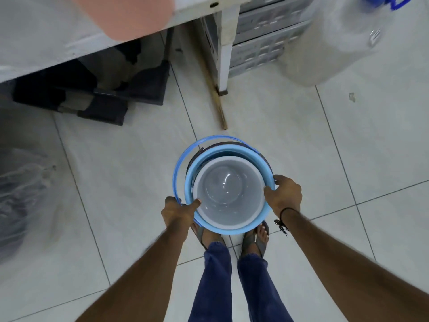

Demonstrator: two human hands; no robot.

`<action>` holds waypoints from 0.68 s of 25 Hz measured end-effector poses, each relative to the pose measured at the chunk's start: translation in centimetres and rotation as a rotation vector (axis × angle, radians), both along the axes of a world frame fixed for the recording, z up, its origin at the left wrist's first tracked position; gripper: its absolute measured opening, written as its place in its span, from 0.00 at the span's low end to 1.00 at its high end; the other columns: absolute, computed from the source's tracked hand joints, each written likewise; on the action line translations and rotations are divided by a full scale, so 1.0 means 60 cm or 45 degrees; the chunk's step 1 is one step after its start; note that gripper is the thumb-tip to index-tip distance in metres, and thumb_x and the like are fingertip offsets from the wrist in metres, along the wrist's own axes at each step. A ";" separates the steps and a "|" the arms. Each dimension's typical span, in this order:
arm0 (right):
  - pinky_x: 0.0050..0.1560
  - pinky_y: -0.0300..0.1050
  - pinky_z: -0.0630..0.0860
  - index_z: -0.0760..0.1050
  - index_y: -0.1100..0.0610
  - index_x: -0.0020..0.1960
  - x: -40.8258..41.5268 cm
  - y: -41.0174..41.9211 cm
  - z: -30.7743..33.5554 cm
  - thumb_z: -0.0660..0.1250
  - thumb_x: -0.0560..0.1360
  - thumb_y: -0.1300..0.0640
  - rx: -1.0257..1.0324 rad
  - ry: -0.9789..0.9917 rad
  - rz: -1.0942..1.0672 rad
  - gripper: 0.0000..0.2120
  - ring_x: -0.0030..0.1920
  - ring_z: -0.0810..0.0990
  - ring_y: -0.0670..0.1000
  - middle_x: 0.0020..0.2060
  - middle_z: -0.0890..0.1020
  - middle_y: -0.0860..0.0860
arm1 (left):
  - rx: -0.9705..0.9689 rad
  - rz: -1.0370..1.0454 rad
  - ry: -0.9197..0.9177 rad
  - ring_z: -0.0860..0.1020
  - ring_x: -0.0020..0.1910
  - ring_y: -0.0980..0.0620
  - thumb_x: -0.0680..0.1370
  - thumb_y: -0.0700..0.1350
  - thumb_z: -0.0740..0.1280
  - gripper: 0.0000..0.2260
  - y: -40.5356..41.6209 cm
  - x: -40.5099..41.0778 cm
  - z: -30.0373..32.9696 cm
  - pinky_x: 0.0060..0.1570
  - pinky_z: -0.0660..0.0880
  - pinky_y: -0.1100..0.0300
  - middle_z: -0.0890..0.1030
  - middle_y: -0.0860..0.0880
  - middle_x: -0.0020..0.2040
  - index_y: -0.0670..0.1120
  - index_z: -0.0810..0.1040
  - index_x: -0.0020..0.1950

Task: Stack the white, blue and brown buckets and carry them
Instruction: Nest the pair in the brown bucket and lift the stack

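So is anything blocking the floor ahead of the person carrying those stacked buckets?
Partly. A wooden stick lies on the tiles just ahead of the white bucket, beside a white table leg. Both the left hand and right hand already grip the rims.

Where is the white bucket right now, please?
The white bucket sits nested inside the blue bucket, centre frame, gripped between the left hand and right hand.

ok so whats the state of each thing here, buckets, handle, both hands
white bucket: nested innermost, empty, upright
blue bucket: nested around the white one, held at its rim
brown bucket: outermost, only a dark edge shows
blue handle: swung out to the left side, not gripped overhead
left hand: gripping the stack's rim, thumb over the edge
right hand: gripping the opposite rim
grey drawers: shut
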State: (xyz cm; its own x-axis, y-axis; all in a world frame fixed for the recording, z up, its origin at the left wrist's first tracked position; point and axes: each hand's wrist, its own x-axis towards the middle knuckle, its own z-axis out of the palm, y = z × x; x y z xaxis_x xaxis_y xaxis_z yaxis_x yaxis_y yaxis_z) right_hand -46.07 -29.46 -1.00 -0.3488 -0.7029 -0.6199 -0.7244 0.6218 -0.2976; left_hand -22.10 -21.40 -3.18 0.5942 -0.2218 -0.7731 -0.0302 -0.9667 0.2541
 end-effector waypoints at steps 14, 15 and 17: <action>0.36 0.37 0.78 0.84 0.47 0.52 -0.039 -0.028 -0.083 0.75 0.66 0.46 0.161 -0.258 -0.276 0.15 0.36 0.82 0.46 0.32 0.83 0.45 | -0.129 -0.316 0.720 0.85 0.52 0.43 0.60 0.46 0.85 0.29 -0.131 0.103 -0.091 0.58 0.80 0.44 0.87 0.45 0.53 0.47 0.82 0.60; 0.44 0.42 0.82 0.84 0.48 0.56 -0.044 -0.027 -0.087 0.76 0.67 0.46 0.170 -0.286 -0.322 0.18 0.41 0.84 0.49 0.36 0.85 0.47 | -0.122 -0.280 0.703 0.86 0.50 0.43 0.60 0.47 0.85 0.27 -0.126 0.101 -0.090 0.57 0.81 0.45 0.88 0.44 0.51 0.46 0.84 0.57; 0.57 0.52 0.82 0.82 0.51 0.61 -0.051 -0.022 -0.088 0.78 0.67 0.45 0.185 -0.340 -0.398 0.23 0.50 0.85 0.55 0.45 0.87 0.52 | -0.121 -0.199 0.613 0.86 0.48 0.43 0.59 0.49 0.85 0.25 -0.111 0.098 -0.080 0.51 0.83 0.51 0.88 0.43 0.48 0.43 0.85 0.53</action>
